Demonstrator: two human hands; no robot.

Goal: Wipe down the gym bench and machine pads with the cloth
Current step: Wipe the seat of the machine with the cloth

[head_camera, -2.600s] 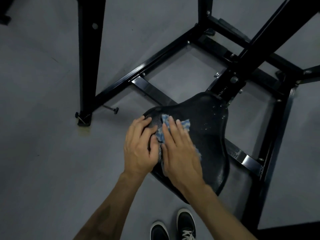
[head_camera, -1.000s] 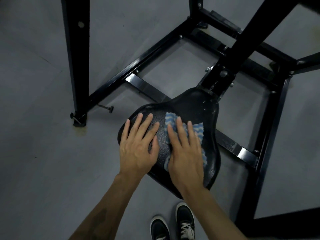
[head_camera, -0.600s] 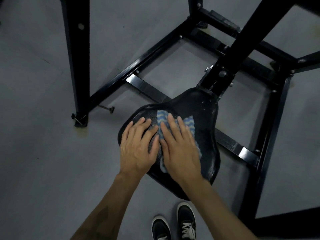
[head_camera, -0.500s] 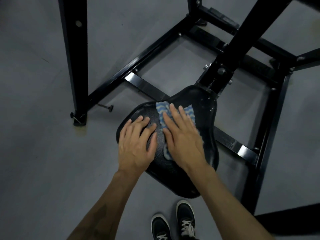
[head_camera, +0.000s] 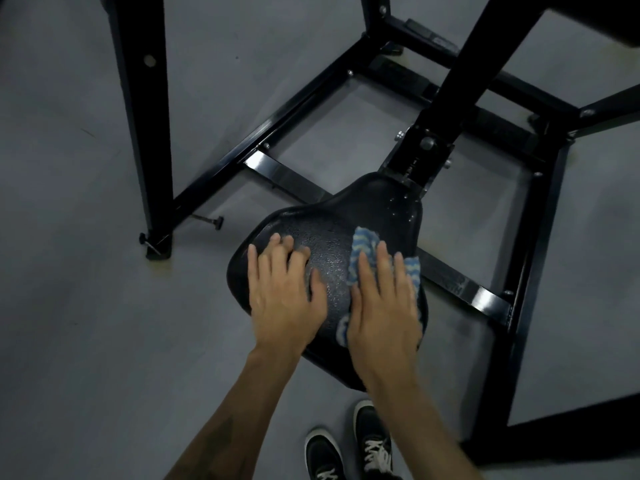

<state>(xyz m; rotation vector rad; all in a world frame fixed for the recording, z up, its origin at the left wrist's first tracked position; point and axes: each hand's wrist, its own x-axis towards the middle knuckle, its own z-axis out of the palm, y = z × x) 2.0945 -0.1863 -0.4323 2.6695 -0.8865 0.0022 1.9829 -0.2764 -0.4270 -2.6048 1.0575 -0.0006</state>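
**Grey gym floor, black seat pad mid-wipe**

Left hand [head_camera: 282,299] spread flat, empty, on the seat pad's [head_camera: 329,251] left edge, likely bracing it. Right hand [head_camera: 382,306] flat too, pressing blue-and-white cloth [head_camera: 363,240] against the pad's right edge, probably for scrubbing pressure.
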